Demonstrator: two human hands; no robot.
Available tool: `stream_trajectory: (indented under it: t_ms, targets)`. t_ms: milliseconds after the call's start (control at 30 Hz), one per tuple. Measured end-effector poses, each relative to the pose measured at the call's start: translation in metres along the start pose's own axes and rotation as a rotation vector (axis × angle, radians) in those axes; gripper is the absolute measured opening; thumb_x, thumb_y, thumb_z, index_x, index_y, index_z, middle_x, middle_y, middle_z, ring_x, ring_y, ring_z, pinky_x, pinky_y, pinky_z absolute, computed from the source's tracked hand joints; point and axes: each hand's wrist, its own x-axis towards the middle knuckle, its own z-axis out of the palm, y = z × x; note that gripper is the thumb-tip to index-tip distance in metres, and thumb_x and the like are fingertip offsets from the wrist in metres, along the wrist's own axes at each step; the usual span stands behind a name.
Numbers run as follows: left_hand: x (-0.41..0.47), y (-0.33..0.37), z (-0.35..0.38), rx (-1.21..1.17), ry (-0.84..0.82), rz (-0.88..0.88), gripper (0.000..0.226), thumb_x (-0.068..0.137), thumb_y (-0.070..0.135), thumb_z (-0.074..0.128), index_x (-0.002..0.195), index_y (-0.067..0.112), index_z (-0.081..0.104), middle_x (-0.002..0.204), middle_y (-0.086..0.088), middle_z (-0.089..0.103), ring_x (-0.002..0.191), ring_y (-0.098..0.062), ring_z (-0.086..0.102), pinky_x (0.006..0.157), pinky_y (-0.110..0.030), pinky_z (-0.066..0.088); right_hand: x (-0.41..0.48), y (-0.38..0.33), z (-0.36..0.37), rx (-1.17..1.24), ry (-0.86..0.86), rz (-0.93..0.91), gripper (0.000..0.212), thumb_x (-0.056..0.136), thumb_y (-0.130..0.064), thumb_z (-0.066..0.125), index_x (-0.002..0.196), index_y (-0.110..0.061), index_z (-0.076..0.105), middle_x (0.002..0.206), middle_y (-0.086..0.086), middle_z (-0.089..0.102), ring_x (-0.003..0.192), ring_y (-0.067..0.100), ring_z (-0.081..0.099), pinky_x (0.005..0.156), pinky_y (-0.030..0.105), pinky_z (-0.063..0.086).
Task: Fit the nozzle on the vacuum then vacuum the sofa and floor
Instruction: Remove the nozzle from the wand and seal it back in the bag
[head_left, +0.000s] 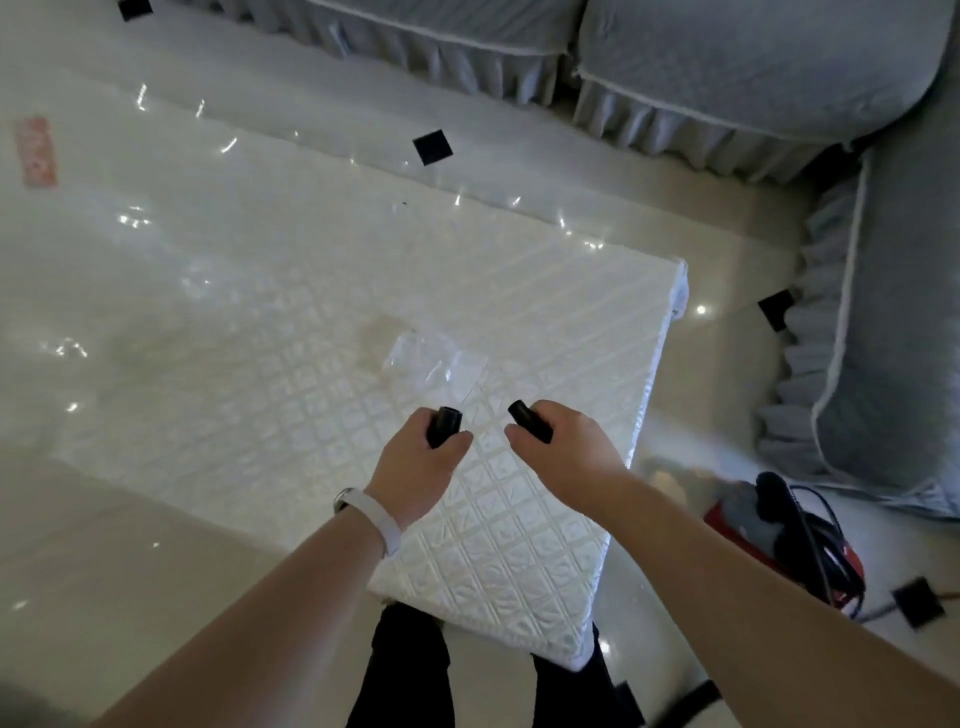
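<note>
Left hand (415, 457) grips short black plastic tube (445, 425); right hand (563, 447) grips second black tube piece (529, 420), ends apart, above white quilted tabletop (291, 332). Red vacuum (779, 525) on floor beside grey sofa (893, 338).

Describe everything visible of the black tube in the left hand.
The left tube is a short black cylinder, smooth and matte, plastic by its look. Its far end is open and round, showing a hollow bore, and it tilts up and away from the person. The left hand wraps its lower part, fingers curled round it, so its near end is hidden. It is held above the white quilted pad, apart from the second black tube in the right hand; the two ends do not touch.
</note>
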Motion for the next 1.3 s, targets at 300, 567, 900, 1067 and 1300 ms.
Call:
stream_trajectory:
  t_ms: [300,567,900,1067,1300]
  targets:
    - [0.089,-0.085,0.041,0.208,-0.064,-0.078,0.008,0.093,0.027,0.058,0.096,0.021,0.054,0.075,-0.002,0.059,0.056,-0.017,0.053,0.05,-0.027,0.041,0.097,0.068,0.068,-0.063,-0.063,0.144,0.014,0.092,-0.031,0.056,0.086,-0.019,0.052,0.071,0.0,0.053,0.057,0.017,0.047,0.052,0.029,0.039]
    - [0.134,-0.125,0.061,0.47,0.052,0.004,0.029,0.086,0.029,0.059,0.114,0.02,0.061,0.109,-0.001,0.059,0.097,-0.025,0.058,0.079,-0.04,0.053,0.127,0.101,0.09,-0.097,-0.12,0.172,0.01,0.091,-0.023,0.055,0.1,-0.02,0.055,0.077,0.001,0.054,0.057,0.017,0.048,0.049,0.026,0.038]
    - [0.13,-0.128,0.057,0.58,0.168,0.123,0.039,0.09,0.032,0.062,0.125,0.017,0.057,0.115,-0.001,0.054,0.11,-0.024,0.05,0.091,-0.032,0.04,0.126,0.102,0.083,-0.029,-0.156,0.13,0.008,0.097,-0.038,0.052,0.105,-0.036,0.051,0.086,0.001,0.064,0.075,0.026,0.069,0.054,0.029,0.048]
    - [0.121,-0.121,0.045,0.371,0.316,0.067,0.02,0.092,0.037,0.061,0.092,0.019,0.055,0.094,0.01,0.05,0.095,-0.016,0.05,0.075,-0.028,0.04,0.123,0.095,0.077,-0.05,-0.155,0.112,0.01,0.098,-0.037,0.049,0.106,-0.031,0.051,0.075,-0.001,0.057,0.055,0.015,0.049,0.049,0.029,0.041]
    - [0.13,-0.11,0.027,0.204,0.571,-0.046,0.034,0.085,0.043,0.067,0.089,0.02,0.043,0.088,0.007,0.044,0.074,-0.022,0.05,0.06,-0.033,0.043,0.121,0.079,0.076,-0.019,-0.166,0.107,0.014,0.096,-0.033,0.048,0.089,-0.02,0.049,0.071,-0.001,0.052,0.055,0.015,0.043,0.05,0.031,0.038]
